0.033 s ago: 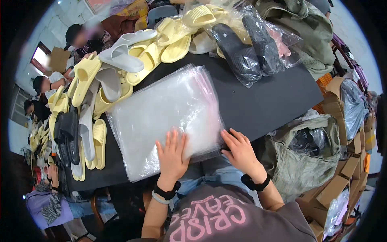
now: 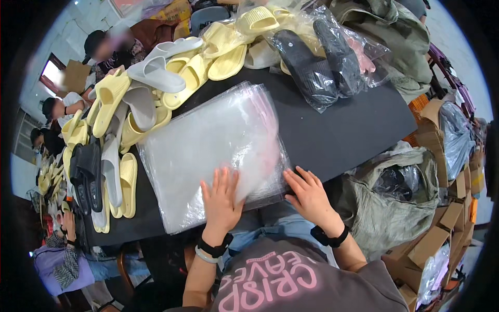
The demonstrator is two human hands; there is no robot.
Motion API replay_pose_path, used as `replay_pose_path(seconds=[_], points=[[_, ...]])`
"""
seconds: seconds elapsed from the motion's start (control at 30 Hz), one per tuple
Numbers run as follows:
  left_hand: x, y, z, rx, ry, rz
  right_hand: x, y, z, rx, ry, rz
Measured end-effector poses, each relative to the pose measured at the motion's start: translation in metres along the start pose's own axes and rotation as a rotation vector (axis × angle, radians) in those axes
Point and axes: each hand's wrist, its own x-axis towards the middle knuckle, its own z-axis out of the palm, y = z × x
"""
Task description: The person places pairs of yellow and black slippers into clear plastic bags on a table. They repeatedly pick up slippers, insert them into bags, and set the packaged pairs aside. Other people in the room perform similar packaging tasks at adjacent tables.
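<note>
A stack of clear plastic bags with a pinkish strip along the right edge lies at a slant on the black table. My left hand rests flat on the stack's near part, fingers stretched out. At the stack's near right corner, my right hand has its fingers spread, their tips touching the bag edge or just beside it. Neither hand grips anything. Beyond the stack, a pair of black slippers sits in clear plastic wrapping.
Yellow slippers and grey slippers are heaped along the table's left and far sides, with black slides at left. An open woven sack and cardboard boxes stand to the right. Other people sit at far left.
The top bag's pinkish right edge has drawn in slightly to the left and wrinkled, baring more of the bags beneath. Both hands stay nearly in place.
</note>
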Motion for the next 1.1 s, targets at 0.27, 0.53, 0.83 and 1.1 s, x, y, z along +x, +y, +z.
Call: replay_pose_path(seconds=[0.27,0.53,0.83,1.1], points=[[-0.002,-0.012,-0.028,-0.059,0.057,0.047,0.001,0.012,-0.014,0.103,-0.053,-0.058],[-0.004,-0.009,-0.037,0.019,-0.051,0.086,0.002,0.02,-0.004,0.231,0.018,-0.138],[0.001,-0.012,-0.004,0.026,-0.037,0.092,0.013,0.015,-0.002,0.273,0.106,-0.05],[0.003,-0.014,-0.012,-0.033,-0.054,0.098,0.018,0.021,0.0,0.33,0.167,-0.041]])
